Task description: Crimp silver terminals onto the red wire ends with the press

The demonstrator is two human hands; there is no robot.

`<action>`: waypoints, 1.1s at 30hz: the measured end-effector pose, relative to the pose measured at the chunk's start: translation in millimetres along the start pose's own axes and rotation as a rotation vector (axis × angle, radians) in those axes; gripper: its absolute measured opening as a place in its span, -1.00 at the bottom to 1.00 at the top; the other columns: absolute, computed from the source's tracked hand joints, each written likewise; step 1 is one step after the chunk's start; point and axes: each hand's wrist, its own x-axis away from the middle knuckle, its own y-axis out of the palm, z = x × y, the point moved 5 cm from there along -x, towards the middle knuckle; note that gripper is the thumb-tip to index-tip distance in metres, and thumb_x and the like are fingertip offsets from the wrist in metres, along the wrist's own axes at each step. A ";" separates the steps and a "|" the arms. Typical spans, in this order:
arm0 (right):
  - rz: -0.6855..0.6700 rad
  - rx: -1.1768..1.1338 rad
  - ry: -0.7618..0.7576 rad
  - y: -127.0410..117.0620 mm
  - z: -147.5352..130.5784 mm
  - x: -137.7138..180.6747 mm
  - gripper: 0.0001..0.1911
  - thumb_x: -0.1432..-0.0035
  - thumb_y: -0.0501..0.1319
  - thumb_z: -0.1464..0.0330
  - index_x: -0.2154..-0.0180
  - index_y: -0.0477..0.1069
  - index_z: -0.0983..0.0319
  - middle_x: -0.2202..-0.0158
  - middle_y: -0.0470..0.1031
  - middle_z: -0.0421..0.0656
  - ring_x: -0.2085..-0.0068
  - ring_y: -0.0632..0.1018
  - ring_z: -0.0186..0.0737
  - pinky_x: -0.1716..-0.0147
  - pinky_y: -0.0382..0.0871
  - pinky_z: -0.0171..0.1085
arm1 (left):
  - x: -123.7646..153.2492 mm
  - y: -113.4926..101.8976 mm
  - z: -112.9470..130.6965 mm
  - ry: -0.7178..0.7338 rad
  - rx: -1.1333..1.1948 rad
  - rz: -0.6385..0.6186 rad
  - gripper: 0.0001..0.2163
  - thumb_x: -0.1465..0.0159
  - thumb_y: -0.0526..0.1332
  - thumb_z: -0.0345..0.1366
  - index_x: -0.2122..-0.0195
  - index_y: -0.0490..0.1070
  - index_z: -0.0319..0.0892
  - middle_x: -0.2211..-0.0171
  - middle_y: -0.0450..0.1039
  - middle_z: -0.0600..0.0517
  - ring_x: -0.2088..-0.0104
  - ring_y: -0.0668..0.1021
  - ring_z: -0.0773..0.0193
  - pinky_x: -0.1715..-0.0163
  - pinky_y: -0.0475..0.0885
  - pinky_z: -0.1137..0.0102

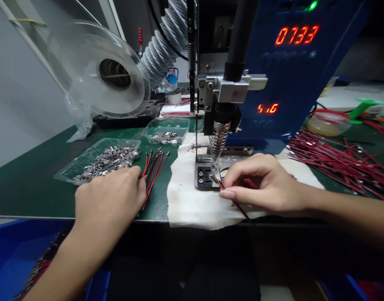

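Observation:
My right hand (260,184) pinches a red and black wire (232,201), with its metal tip lying on the small metal fixture (204,175) under the machine's spring-wrapped tip (219,140). My left hand (108,200) rests knuckles up on the green mat, fingers curled over the ends of a small bunch of red and black wires (154,169). What the fingers grip is hidden under the hand. A clear tray of small metal parts (104,161) sits just beyond the left hand.
A blue machine (292,75) with red number displays stands behind the fixture, on a white cloth (185,200). A big heap of red wires (339,161) lies at right. A second parts tray (166,136), a clear reel (97,71) and a blue bin (13,251) are at left.

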 end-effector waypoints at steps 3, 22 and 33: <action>0.000 0.014 -0.016 -0.4 -0.1 -0.2 -0.87 -0.14 0.30 0.42 0.45 0.48 0.32 0.56 0.44 -0.25 0.55 0.36 -0.50 0.60 0.18 -0.49 | -1.6 1.5 -2.4 0.004 0.036 -0.020 -0.64 -0.36 -0.09 -0.14 0.21 0.48 -0.11 0.28 0.56 -0.11 0.35 0.60 -0.11 0.51 0.28 0.28; -0.015 0.023 -0.038 0.0 -0.7 -0.6 -0.88 -0.14 0.30 0.42 0.44 0.47 0.31 0.55 0.45 -0.26 0.55 0.37 -0.51 0.58 0.20 -0.49 | -65.1 0.1 19.4 0.304 0.034 -0.101 -0.72 -0.17 0.06 -0.28 0.36 0.56 -0.27 0.32 0.56 -0.29 0.30 0.59 -0.15 0.41 0.41 0.19; -0.033 -0.345 0.236 6.2 7.1 6.1 -0.88 -0.19 0.28 0.34 0.38 0.49 0.26 0.48 0.58 -0.24 0.62 0.43 -0.51 0.67 0.30 -0.55 | 32.6 -47.0 3.7 0.227 0.442 0.629 -0.86 -0.21 0.19 -0.20 0.39 0.45 -0.13 0.63 0.34 0.15 0.62 0.40 0.35 0.55 0.14 0.46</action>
